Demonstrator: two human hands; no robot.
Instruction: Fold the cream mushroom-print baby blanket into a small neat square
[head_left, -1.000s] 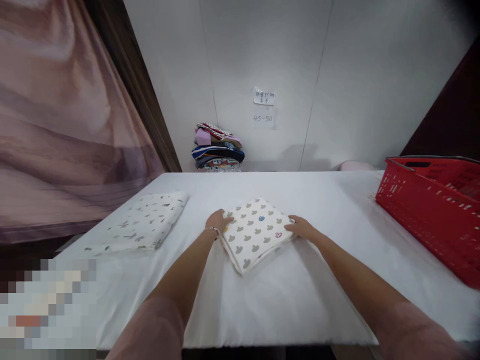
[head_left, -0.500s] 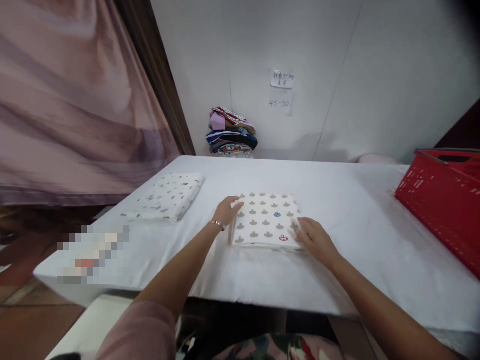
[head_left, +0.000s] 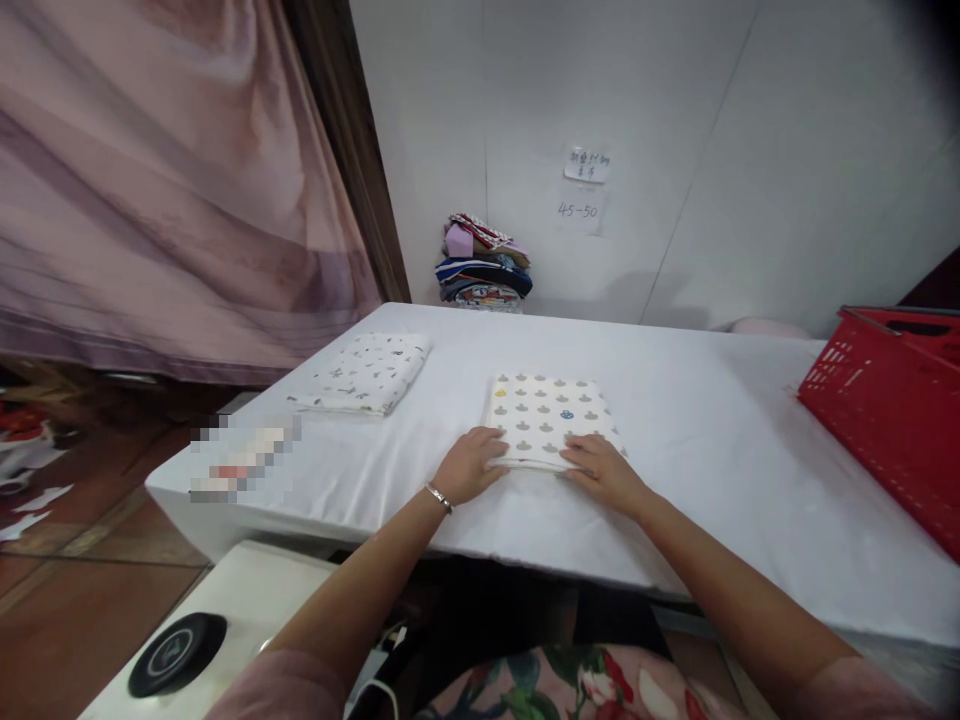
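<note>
left hand [head_left: 471, 465]: flat, fingers extended, gripping nothing, pressing near edge of folded cloth [head_left: 551, 432] | right hand [head_left: 600, 470]: same, just beside | cloth: flat on table [head_left: 720, 440], ahead of fingertips | palms hold the fold down

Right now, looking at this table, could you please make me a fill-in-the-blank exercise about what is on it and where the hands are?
1. Both hands rest on the near edge of the folded cloth printed with grey ____.
2. The basket at the table's right edge is ____ in colour.
3. A bracelet is worn on the ____ wrist.
4. The pile of clothes stands against the ____.

Missing words: mushrooms; red; left; wall
</note>
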